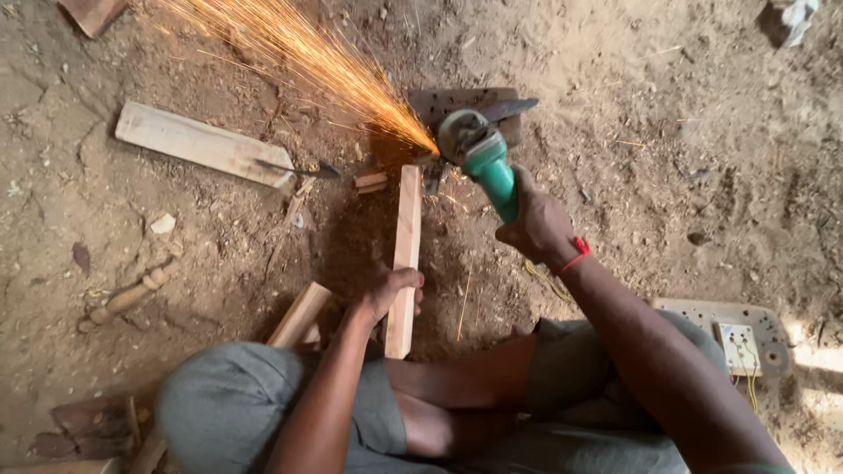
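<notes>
The right hand (536, 224) is closed around the green angle grinder (481, 154), whose disc meets something at the far end of the wooden bar (405, 254). The left hand (392, 291) is closed on the bar's near part, pinning it to the dirt floor (659, 132). Sparks (307, 53) spray up and left, beyond both hands.

Risks: a snagged disc can kick the grinder towards the left hand; sparks can reach the plank (202, 145) and wood litter.

No packages or labels show. A grey board with a pale square socket (739, 342) lies right of the right forearm.

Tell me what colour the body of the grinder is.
The angle grinder body is green, gripped by the right hand; the head view shows it clearly.
</notes>
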